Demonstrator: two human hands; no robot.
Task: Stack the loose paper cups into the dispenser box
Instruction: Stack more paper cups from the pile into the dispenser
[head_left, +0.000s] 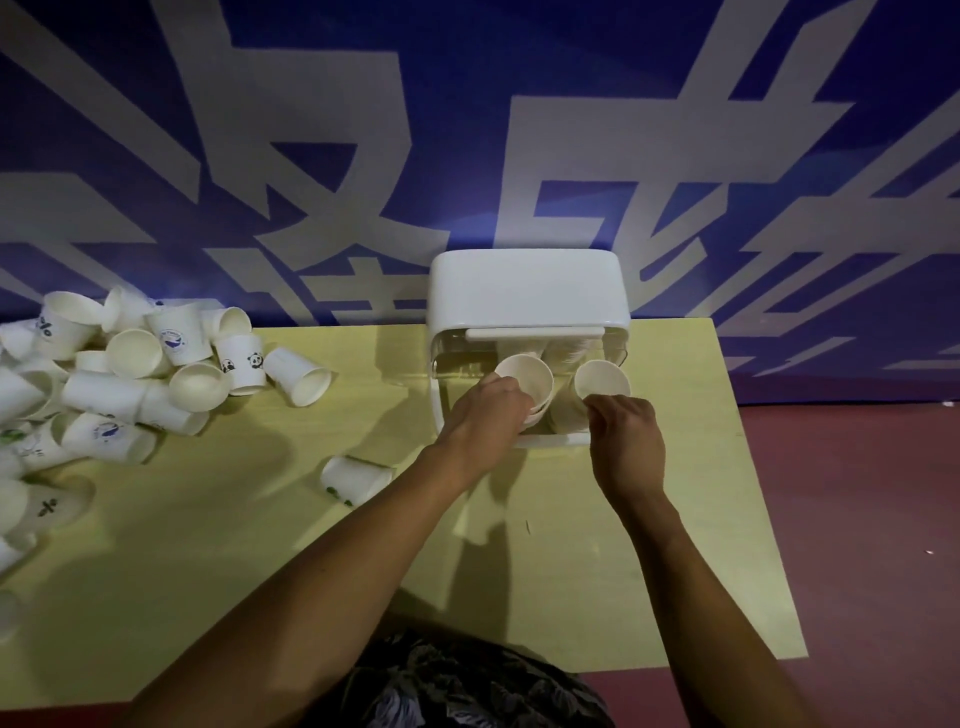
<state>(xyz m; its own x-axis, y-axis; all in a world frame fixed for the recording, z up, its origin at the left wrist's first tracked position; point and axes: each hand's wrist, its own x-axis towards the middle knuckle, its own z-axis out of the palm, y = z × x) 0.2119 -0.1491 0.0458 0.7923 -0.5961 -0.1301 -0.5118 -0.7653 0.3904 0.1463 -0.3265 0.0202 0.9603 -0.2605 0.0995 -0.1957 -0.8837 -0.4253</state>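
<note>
Two panda prints (241, 362) on one loose cup (240, 364)

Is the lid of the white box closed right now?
No, the lid is raised, and both hands reach into the open dispenser box.

Dim, soft shadows, wide-angle warp, edges blurred.

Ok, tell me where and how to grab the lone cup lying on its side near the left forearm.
Take the fallen cup around the middle of its wall, fingers coming down from above across its width. It lies on its side on the table, mouth turned right toward the left forearm, apart from the pile, so both side walls look free. Grip gently; thin paper likely crushes.
</note>
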